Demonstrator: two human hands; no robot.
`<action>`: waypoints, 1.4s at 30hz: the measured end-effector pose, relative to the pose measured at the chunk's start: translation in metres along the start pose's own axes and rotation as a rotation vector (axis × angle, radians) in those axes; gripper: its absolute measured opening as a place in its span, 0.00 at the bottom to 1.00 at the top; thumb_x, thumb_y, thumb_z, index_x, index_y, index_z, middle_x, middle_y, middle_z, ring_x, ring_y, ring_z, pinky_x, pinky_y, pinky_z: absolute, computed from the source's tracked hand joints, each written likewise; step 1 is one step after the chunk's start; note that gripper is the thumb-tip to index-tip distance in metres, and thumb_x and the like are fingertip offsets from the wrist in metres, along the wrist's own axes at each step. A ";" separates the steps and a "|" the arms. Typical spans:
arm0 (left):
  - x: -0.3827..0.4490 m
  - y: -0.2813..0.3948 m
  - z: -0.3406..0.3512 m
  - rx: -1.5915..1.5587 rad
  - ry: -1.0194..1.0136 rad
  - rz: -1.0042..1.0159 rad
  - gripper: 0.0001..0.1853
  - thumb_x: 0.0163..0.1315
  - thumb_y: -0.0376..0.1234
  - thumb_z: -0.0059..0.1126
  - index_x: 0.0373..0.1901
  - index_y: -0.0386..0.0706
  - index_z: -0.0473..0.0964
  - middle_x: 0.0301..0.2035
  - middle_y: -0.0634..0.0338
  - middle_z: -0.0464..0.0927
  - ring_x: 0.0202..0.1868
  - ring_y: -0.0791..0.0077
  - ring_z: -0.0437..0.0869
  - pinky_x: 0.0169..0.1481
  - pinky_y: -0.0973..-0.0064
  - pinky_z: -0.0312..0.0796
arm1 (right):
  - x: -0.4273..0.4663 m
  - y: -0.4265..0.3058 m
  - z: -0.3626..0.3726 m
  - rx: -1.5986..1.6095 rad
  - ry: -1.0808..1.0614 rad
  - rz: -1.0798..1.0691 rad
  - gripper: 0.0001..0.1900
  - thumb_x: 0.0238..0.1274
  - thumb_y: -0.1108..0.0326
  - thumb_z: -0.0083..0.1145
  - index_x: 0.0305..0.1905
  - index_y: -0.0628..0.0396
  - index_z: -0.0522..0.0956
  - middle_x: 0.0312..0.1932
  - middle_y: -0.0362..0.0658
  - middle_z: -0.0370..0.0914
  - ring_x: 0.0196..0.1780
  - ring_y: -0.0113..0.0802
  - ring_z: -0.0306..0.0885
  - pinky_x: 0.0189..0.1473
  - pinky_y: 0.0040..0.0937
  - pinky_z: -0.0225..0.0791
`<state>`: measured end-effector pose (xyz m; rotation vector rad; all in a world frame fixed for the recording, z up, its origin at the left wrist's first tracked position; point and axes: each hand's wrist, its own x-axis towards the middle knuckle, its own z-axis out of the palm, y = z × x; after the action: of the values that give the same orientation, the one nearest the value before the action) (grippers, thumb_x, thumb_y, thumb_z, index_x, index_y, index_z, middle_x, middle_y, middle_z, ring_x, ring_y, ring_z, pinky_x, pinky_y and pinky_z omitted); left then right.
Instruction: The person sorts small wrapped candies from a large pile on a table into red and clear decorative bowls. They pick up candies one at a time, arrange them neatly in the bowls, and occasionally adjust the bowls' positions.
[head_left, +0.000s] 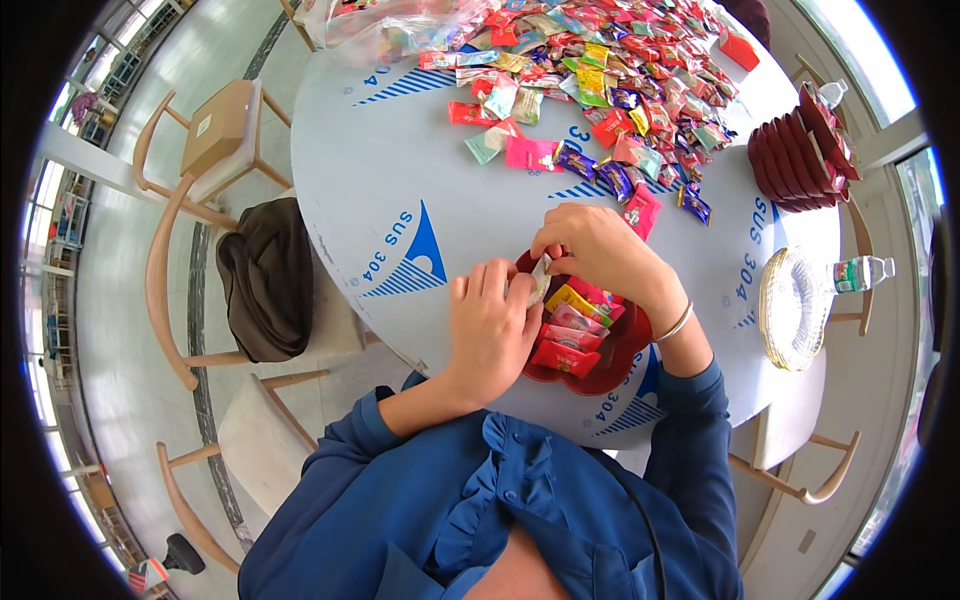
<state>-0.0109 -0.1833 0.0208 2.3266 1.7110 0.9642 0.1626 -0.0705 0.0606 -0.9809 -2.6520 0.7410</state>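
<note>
A dark red lobed dish (634, 341) stands on the round table close to my body, holding several wrapped candies, among them a red packet (566, 358) and a yellow one (571, 301). Over the dish's far left part, my left hand (491, 322) and my right hand (600, 255) pinch a pale wrapped candy (538, 283) between them. A pink packet (641, 212) lies just beyond my right hand. Farther off, a large heap of mixed wrapped candies (592, 75) spreads across the table.
A stack of dark red dishes (795, 161) stands at the right. Nearer are stacked clear, gold-rimmed plates (791, 307) and a plastic bottle (862, 274) lying down. A clear plastic bag (375, 34) lies at the far left edge. Chairs surround the table, one with a dark cloth (266, 281).
</note>
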 end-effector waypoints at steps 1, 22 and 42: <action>0.000 0.000 0.000 -0.006 -0.009 -0.004 0.17 0.52 0.30 0.74 0.42 0.44 0.76 0.44 0.58 0.74 0.46 0.60 0.76 0.49 0.61 0.62 | 0.000 -0.001 -0.001 0.011 -0.005 0.004 0.10 0.48 0.73 0.72 0.39 0.55 0.87 0.37 0.45 0.84 0.46 0.46 0.83 0.47 0.41 0.76; 0.149 -0.104 0.007 0.041 0.211 0.154 0.11 0.59 0.30 0.71 0.40 0.41 0.78 0.37 0.56 0.78 0.44 0.58 0.80 0.49 0.61 0.72 | 0.066 0.040 -0.028 0.169 0.123 0.041 0.10 0.63 0.67 0.69 0.45 0.59 0.86 0.39 0.48 0.87 0.42 0.42 0.86 0.47 0.39 0.78; 0.294 -0.244 0.091 0.038 0.076 0.077 0.16 0.57 0.31 0.72 0.47 0.37 0.85 0.44 0.45 0.83 0.53 0.49 0.83 0.60 0.57 0.74 | 0.237 0.133 -0.007 -0.164 0.526 0.318 0.21 0.70 0.60 0.62 0.64 0.53 0.77 0.55 0.53 0.83 0.59 0.56 0.81 0.58 0.49 0.75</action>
<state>-0.1140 0.1920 -0.0303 2.4258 1.6932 1.0558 0.0596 0.1741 0.0028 -1.4324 -2.1460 0.2630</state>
